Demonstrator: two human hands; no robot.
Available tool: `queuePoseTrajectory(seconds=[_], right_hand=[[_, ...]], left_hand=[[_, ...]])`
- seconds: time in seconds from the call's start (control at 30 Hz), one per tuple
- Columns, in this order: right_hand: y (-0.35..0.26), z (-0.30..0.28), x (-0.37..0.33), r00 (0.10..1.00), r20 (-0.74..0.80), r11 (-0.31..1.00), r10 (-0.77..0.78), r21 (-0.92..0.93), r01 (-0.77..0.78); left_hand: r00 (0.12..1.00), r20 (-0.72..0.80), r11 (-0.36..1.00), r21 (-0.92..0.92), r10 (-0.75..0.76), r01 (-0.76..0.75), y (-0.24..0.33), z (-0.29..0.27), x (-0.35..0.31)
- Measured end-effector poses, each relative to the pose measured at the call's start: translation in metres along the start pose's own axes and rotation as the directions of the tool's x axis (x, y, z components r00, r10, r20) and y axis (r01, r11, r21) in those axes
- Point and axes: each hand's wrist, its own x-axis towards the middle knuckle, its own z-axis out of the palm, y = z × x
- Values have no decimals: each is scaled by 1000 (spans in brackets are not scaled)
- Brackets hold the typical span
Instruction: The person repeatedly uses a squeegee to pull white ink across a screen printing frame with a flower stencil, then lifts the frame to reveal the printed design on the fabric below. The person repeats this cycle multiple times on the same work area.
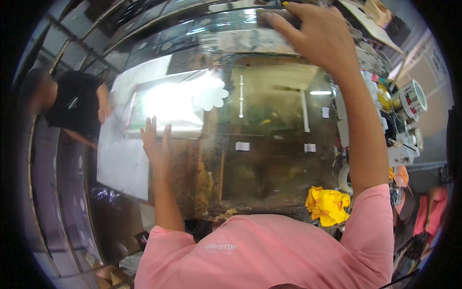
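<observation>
My left hand [156, 144] has its fingers stretched out and apart. They lie at the near edge of a shiny, glare-covered plastic sheet [185, 127], which rests on the worn table left of the middle. White scalloped flower shapes [210, 95] show at the right end of this sheet. Up at the far right, my right hand [325, 36] reaches over the table's far side. Its thumb and forefinger are spread apart, and I see nothing held between them; the other fingers are partly hidden. A tiny yellow thing [285, 3] shows by the forefinger's tip.
A glassy panel [269, 168] with small white tabs fills the table's middle. A crumpled yellow cloth [328, 206] lies at the near right corner. White board [125, 164] extends at left, beside a person in black [74, 103]. Cans [411, 98] crowd the right; another person [428, 212] stands beyond.
</observation>
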Motion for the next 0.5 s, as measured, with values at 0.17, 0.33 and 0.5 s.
queuePoseTrajectory(seconds=[0.17,0.33,0.5], right_hand=[[-11,-5,-13,998,65,1000,10,-13,-9],[-19,-10,-19,996,87,1000,20,16,-22],[-18,-2,-43,999,34,999,-9,52,7]], left_hand=[[995,-73,995,65,-70,74,-97,-41,2],[823,-280,692,447,-494,567,-73,-47,14],[889,-145,852,-252,435,-458,123,-25,10]])
